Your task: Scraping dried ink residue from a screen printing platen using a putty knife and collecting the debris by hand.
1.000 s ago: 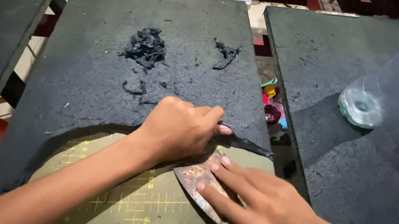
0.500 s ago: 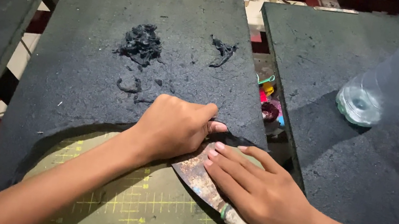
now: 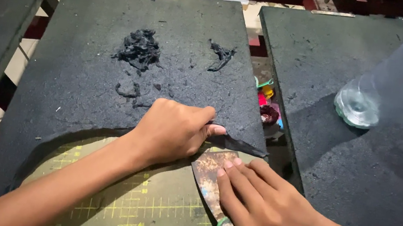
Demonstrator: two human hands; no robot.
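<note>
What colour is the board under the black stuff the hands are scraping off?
Olive green with yellow grid lines, seen in the head view on the board.

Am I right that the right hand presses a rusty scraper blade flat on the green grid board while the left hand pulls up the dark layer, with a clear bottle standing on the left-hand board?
Not quite: the head view shows the clear bottle on the right-hand board. The rest holds.

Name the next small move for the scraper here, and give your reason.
Probably push the scraper forward under the dark coating's edge. Its blade lies flat on the bared green board, the right hand presses on it, and the left hand holds the coating just behind that edge.
</note>
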